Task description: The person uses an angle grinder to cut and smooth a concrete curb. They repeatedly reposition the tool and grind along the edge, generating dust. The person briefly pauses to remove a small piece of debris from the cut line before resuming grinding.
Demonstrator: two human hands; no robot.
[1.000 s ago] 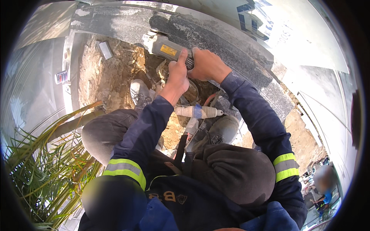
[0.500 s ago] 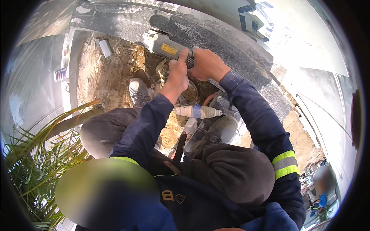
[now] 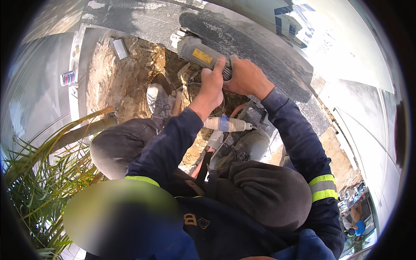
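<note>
- Grinder (image 3: 200, 55), a grey power tool with a yellow label, is being held with both hands over the dug-out pit (image 3: 117, 82), its front end sitting against the dark stone slab (image 3: 242, 32) at the pit's far edge.
- Left hand (image 3: 213, 84) is wrapping its fingers tightly around the rear of the grinder, thumb pointing up along the body.
- Right hand (image 3: 245, 78) is gripping the grinder's tail just beside the left hand, fingers curled shut around it, the two hands touching.
- Both forearms are wearing dark blue sleeves with yellow-and-grey reflective bands (image 3: 323, 187).
- Left shoe (image 3: 158, 102) is standing in the pit on sandy soil, near scattered rubble and a wooden stick.
- Right shoe (image 3: 249, 147) is resting nearer the slab, below the right forearm.
- White tube (image 3: 227, 125) with a blue band is lying between the two shoes, under the forearms.
- Small can (image 3: 68, 78) is standing on the pale paving left of the pit.
- Green palm fronds (image 3: 39, 182) are spreading at the lower left, beside the left knee.
</note>
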